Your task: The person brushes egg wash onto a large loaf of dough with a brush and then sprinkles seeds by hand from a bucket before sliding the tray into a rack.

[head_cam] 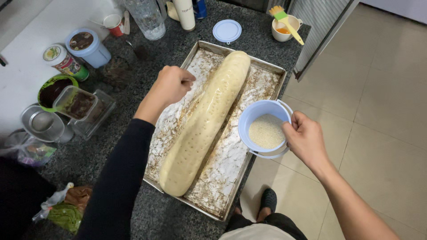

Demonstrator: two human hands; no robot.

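Left hand (171, 84) pinched shut, nothing visible in grip, above dough log (205, 122) in floured tray (267, 82) at desk centre. Right hand (306, 138) grips blue seed bowl (262, 116), 3 o'clock of dough.

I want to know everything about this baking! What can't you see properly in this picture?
- Left hand: its curled fingers hide whatever they pinch, head view.
- Dough roll: its underside is hidden against the baking tray.
- Cup: the contents are too small to identify.
- Right hand covers part of the blue bowl.
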